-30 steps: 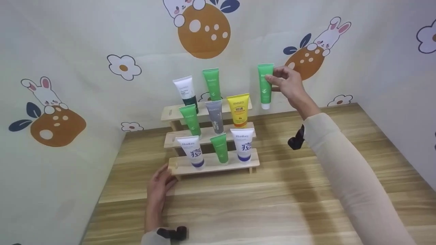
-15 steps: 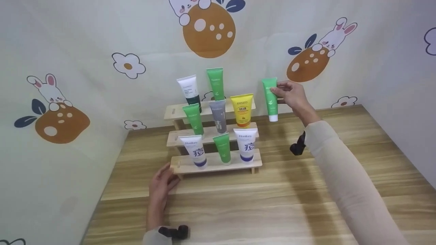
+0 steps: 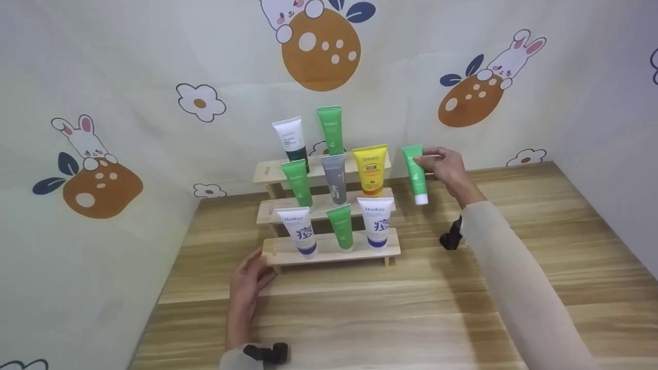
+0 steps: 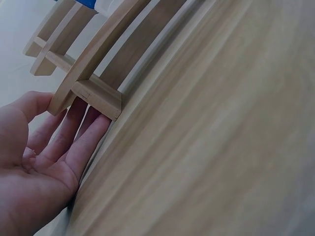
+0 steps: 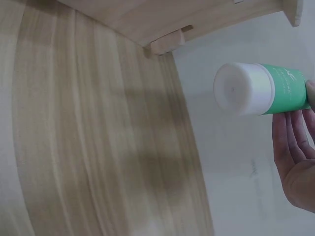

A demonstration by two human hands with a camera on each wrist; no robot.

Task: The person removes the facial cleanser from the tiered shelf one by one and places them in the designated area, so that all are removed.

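Note:
A green squeeze tube (image 3: 415,174) with a white cap is pinched near its upper end by my right hand (image 3: 446,168). It hangs cap down, right of a three-tier wooden display stand (image 3: 329,257). The right wrist view shows its white cap (image 5: 241,89) close up. My left hand (image 3: 248,282) grips the left end of the stand's lowest shelf. In the left wrist view the thumb (image 4: 37,104) lies against the shelf edge, with fingers (image 4: 88,142) underneath. On the top tier stand a white-and-dark-green tube (image 3: 290,139) and another green tube (image 3: 330,129).
The middle tier holds a green tube (image 3: 298,182), a grey tube (image 3: 334,177) and a yellow tube (image 3: 371,169). Below are two white-and-blue tubes (image 3: 299,234) either side of a green tube (image 3: 341,226). A patterned cloth backdrop (image 3: 247,61) rises behind the wood-grain table (image 3: 370,318).
My right hand has lowered the green tube from above top-shelf height to beside the middle tier. The left hand keeps its place on the stand. The head view has shifted slightly.

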